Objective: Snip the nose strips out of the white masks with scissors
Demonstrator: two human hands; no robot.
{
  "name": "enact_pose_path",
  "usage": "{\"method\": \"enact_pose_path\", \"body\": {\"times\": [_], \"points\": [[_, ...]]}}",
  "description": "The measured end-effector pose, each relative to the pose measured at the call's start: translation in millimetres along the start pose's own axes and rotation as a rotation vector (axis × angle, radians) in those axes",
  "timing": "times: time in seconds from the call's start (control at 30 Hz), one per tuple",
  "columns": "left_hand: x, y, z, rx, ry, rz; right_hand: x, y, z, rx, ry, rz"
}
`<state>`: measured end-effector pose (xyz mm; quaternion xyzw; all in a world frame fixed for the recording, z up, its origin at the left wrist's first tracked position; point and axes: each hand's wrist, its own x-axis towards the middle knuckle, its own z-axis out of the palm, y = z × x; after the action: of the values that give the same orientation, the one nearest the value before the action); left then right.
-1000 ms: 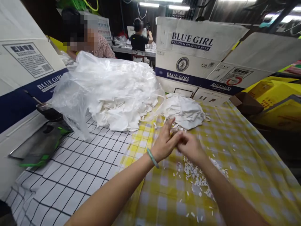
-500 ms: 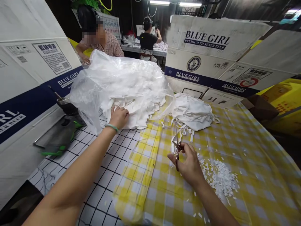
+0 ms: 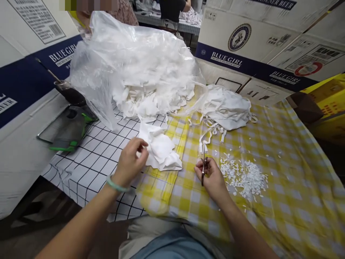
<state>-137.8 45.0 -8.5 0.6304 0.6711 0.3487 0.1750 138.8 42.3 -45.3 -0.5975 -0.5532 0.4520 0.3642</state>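
My left hand (image 3: 131, 160), with a green bangle on the wrist, pinches the edge of a small bunch of white masks (image 3: 161, 149) lying where the black-grid cloth meets the yellow checked cloth. My right hand (image 3: 211, 177) grips small scissors (image 3: 203, 164), blades pointing away from me, just right of that bunch. A big heap of white masks (image 3: 147, 82) spills from a clear plastic bag (image 3: 91, 77) behind. A smaller pile of masks with loose ear straps (image 3: 225, 108) lies to the right. White cut scraps (image 3: 246, 176) lie beside my right hand.
Blue Girl beer cartons (image 3: 242, 46) wall the table on the left and at the back. A dark tray with green parts (image 3: 68, 131) and a black cup (image 3: 70, 94) sit at the left. Yellow crates (image 3: 330, 104) stand at the right. Other people work behind.
My left hand pulled a small bunch of masks out of the big heap towards me. The right hand stayed with the scissors. The camera tilted down.
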Motion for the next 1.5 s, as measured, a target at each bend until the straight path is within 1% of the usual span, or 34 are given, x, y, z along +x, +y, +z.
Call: {"method": "enact_pose_path", "body": {"times": [0.03,0.07,0.1,0.13,0.17,0.2,0.23,0.27,0.33,0.4,0.43,0.47,0.5,0.53,0.57,0.6,0.63,0.7,0.77,0.83,0.87,0.93,1.07,1.13,1.23,1.27,1.33,1.4,1.47,1.5], "points": [[17.9,-7.3,0.3,0.032,0.047,-0.024,-1.2,-1.4,0.9,0.002,-0.001,-0.001],[35.8,-12.2,3.1,0.057,0.063,-0.033,-2.1,-4.2,2.4,0.003,-0.009,-0.004],[52.3,-14.3,7.7,0.081,0.056,-0.032,-2.9,-7.8,4.3,0.004,-0.023,-0.01],[65.7,-13.1,13.6,0.101,0.031,-0.022,-3.4,-11.8,6.2,0.004,-0.04,-0.02],[74.3,-8.8,20.1,0.113,-0.007,0.0,-3.7,-15.5,7.5,0.003,-0.055,-0.033],[76.8,-1.8,26.6,0.116,-0.055,0.03,-3.7,-18.3,8.0,0.003,-0.066,-0.046],[72.7,7.1,32.3,0.111,-0.106,0.066,-3.5,-20.0,7.5,0.009,-0.068,-0.056],[62.3,16.9,36.7,0.099,-0.163,0.106,-3.2,-20.3,6.0,0.022,-0.061,-0.06],[29.5,35.2,39.8,0.06,-0.289,0.187,-2.4,-16.9,1.4,0.067,-0.041,-0.051],[-2.6,46.4,35.0,0.023,-0.419,0.266,-2.4,-10.8,-2.7,0.114,-0.029,-0.024],[-12.3,48.4,31.0,0.02,-0.442,0.291,-2.8,-7.8,-3.7,0.132,-0.031,-0.009],[-16.1,48.1,27.2,0.027,-0.436,0.303,-3.3,-5.6,-3.7,0.143,-0.036,0.007],[-14.0,46.0,24.6,0.043,-0.408,0.311,-4.1,-4.3,-3.0,0.152,-0.038,0.021],[-7.0,42.7,24.1,0.061,-0.374,0.318,-4.9,-3.9,-1.7,0.159,-0.038,0.033],[3.3,39.2,25.8,0.077,-0.357,0.339,-5.7,-4.5,-0.2,0.166,-0.036,0.041],[15.1,36.1,29.9,0.087,-0.371,0.381,-6.5,-5.7,1.2,0.173,-0.032,0.044],[26.7,34.2,35.7,0.091,-0.412,0.441,-7.4,-7.1,2.1,0.18,-0.024,0.043],[44.6,34.8,49.3,0.085,-0.533,0.573,-9.7,-9.4,1.9,0.191,-0.007,0.035],[53.2,40.9,59.6,0.067,-0.632,0.676,-12.8,-10.1,0.3,0.201,0.013,0.036],[54.6,50.6,61.9,0.041,-0.679,0.725,-16.6,-10.5,0.4,0.225,0.019,0.049],[53.8,56.3,59.6,0.031,-0.685,0.733,-18.4,-11.6,2.1,0.247,0.013,0.05],[50.6,68.7,49.0,0.025,-0.659,0.716,-20.2,-16.6,9.3,0.328,-0.036,0.028],[37.6,91.1,12.3,0.023,-0.534,0.668,-11.7,-36.6,26.9,0.501,-0.162,-0.052],[27.3,95.4,-7.7,0.051,-0.479,0.666,-2.8,-47.4,28.0,0.509,-0.187,-0.111],[8.4,89.2,-30.0,0.102,-0.423,0.624,8.3,-60.4,17.8,0.456,-0.262,-0.174],[1.9,84.9,-34.1,0.085,-0.409,0.598,10.4,-63.7,12.7,0.429,-0.309,-0.174],[-9.3,76.4,-37.6,-0.01,-0.388,0.526,12.4,-69.3,2.3,0.356,-0.448,-0.148],[-16.8,71.3,-37.2,-0.13,-0.376,0.405,13.1,-74.5,-7.5,0.282,-0.572,-0.095],[-19.8,71.3,-36.0,-0.186,-0.413,0.286,14.6,-80.1,-17.0,0.245,-0.648,-0.025],[-19.7,73.0,-35.7,-0.18,-0.453,0.259,15.9,-83.1,-21.9,0.24,-0.678,0.007]]}}
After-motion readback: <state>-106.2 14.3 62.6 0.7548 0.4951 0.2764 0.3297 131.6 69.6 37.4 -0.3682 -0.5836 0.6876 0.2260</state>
